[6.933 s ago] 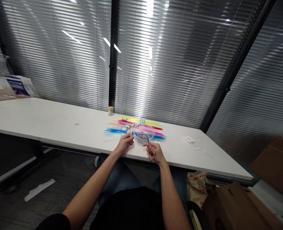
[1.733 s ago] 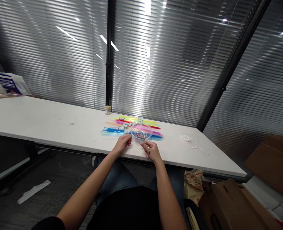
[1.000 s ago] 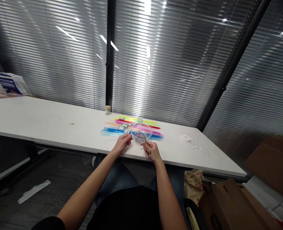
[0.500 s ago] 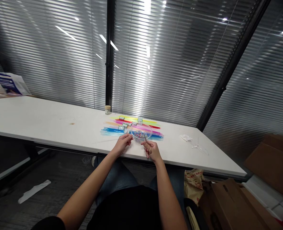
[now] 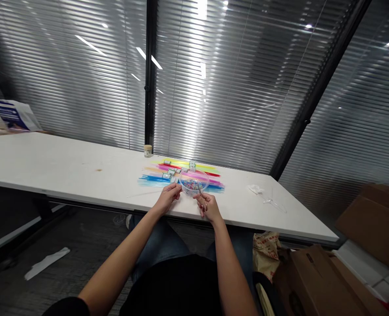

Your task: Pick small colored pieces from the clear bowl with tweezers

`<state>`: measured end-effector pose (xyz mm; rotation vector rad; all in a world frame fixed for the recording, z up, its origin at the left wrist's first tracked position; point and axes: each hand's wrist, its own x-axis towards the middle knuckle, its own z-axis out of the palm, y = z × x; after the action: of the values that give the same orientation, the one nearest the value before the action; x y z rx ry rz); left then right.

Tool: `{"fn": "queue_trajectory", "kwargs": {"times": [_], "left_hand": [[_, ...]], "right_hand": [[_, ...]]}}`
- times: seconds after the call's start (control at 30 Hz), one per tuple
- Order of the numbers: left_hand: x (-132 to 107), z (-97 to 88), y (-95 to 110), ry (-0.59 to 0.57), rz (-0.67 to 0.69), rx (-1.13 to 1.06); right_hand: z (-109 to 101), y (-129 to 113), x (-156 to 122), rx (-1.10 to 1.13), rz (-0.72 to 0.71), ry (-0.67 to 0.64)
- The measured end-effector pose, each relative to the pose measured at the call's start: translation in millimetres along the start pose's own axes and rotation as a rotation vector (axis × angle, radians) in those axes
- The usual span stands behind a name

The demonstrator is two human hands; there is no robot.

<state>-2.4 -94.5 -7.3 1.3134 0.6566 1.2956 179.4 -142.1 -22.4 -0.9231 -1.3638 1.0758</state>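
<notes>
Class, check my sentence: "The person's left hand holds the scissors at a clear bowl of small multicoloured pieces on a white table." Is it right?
Not quite: the hand is wrong. The head view shows the scissors in the right hand. The clear bowl of small multicoloured pieces on a white table is correct.

I sit at a long white table [image 5: 62, 162]. Before me lie rows of thin coloured sticks [image 5: 151, 179], yellow farthest, blue nearest, with pale labels [image 5: 166, 175] among them. From here, a clear bowl [image 5: 188, 192] of small coloured bits overlaps the rows. A lidded jar [image 5: 148, 151] stands beyond; to my right lies a crumpled white scrap [image 5: 255, 189].
</notes>
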Motion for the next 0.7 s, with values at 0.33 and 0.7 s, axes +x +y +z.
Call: {"fn": "queue_trajectory", "kwargs": {"times": [0.33,0.7], "left_hand": [[1.4,-1.3,-2.0,-0.032,0.019,0.064],[3.0,-3.6,-3.6,-0.085,0.048,0.124]], "right_hand": [[1.0,-1.5,-1.1,-0.060,0.009,-0.031],[0.9,-1.1,-1.1,-0.060,0.008,-0.026]]}}
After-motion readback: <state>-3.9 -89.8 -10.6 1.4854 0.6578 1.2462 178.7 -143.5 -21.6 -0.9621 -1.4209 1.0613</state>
